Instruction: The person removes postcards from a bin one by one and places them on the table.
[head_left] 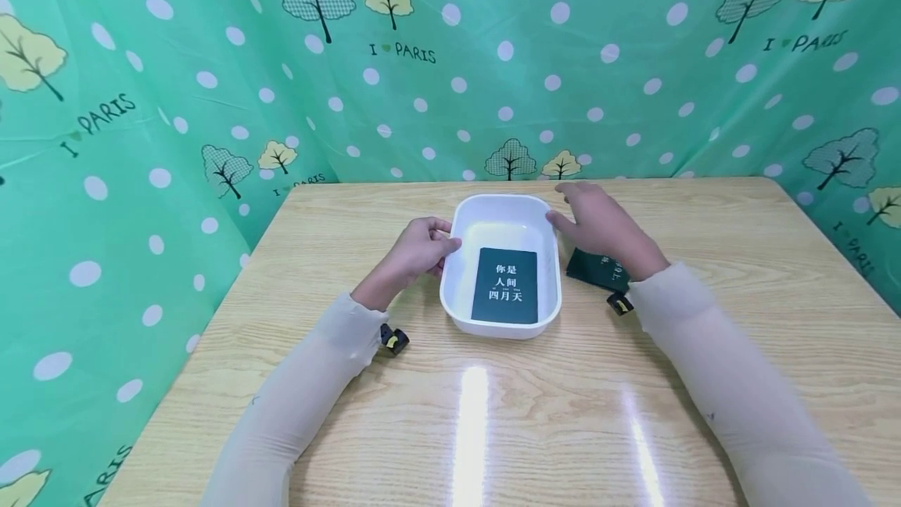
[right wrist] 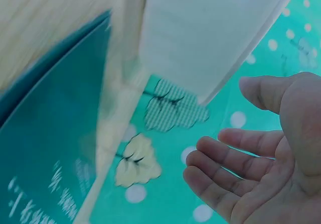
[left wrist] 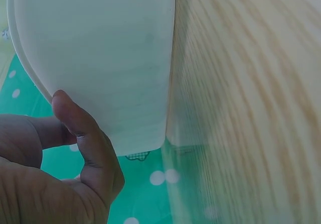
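Observation:
A white plastic tray with raised walls sits on the table; a dark green booklet with white Chinese lettering lies inside it. At the tray's left rim my left hand grips the edge, its thumb over the rim. In the left wrist view the tray's outer wall fills the upper part, with a fingertip at its rim. My right hand is beside the far right corner, fingers spread and palm without anything in it. Below the right wrist lies another dark green booklet, partly covered by the forearm.
The wooden table extends around the tray, with light reflections at its front. Behind it hangs a green polka-dot curtain printed with trees. A small black device shows at each wrist.

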`<state>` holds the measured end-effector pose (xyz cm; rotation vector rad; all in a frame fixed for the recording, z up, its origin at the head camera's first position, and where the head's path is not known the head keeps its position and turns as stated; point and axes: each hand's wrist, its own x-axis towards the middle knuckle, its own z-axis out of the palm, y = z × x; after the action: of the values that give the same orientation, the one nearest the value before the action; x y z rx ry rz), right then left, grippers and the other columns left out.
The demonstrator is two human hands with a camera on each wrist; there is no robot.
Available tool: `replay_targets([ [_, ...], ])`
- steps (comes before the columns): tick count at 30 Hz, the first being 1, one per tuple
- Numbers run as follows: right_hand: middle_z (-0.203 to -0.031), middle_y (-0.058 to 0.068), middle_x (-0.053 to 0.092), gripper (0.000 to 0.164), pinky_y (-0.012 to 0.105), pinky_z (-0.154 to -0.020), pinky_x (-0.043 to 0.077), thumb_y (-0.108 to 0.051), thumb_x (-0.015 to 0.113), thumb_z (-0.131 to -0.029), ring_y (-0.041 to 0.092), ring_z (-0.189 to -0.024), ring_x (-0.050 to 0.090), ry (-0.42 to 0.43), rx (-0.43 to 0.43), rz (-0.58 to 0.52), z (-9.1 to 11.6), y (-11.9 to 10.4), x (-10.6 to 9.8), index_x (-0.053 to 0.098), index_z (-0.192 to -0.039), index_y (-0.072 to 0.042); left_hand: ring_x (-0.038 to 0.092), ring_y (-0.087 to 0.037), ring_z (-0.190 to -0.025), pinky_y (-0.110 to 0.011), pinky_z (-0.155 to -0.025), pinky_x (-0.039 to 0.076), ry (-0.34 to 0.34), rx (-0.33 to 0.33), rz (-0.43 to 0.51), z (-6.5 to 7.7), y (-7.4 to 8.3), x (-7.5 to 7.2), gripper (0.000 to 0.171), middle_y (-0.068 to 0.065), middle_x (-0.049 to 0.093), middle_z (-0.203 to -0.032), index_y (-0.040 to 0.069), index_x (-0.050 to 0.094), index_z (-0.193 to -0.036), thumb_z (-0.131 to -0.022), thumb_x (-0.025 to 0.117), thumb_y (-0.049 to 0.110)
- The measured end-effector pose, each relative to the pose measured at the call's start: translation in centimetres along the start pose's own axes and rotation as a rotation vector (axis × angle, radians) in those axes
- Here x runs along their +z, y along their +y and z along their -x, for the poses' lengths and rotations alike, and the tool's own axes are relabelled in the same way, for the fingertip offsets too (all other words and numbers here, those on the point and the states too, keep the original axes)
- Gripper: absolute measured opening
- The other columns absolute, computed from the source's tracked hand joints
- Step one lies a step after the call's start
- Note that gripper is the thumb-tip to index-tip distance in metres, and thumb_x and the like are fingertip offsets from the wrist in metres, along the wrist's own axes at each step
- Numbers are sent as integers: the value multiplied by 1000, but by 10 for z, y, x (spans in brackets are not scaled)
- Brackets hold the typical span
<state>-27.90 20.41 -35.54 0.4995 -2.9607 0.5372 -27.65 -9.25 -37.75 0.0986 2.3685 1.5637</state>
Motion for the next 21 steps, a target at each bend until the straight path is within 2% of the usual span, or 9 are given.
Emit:
replay_targets([
  [5,-137,26,45,60,55,-99,41,-35,58,-99,41,-126,41,11,-51,35,4,-21,4,42,-141,4,59,-20,-60,-39,-56,57,-3,4,6,0,-1,0,30,-13,61,-89,6,52,-122,-96,63,16],
  [12,-134,22,49,61,51,-95,45,-35,64,-94,37,-121,45,-9,-117,63,10,-44,12,45,-140,1,59,-20,-60,-35,-53,55,4,-4,11,-1,-2,0,30,-12,61,-89,6,53,-122,-95,64,16],
  [21,-136,19,48,65,48,-97,46,-38,66,-93,32,-121,46,-83,-172,91,13,-56,26,44,-142,-2,59,-20,-60,-32,-51,55,6,-2,13,-1,-2,0,29,-14,62,-91,6,53,-121,-95,64,16],
])
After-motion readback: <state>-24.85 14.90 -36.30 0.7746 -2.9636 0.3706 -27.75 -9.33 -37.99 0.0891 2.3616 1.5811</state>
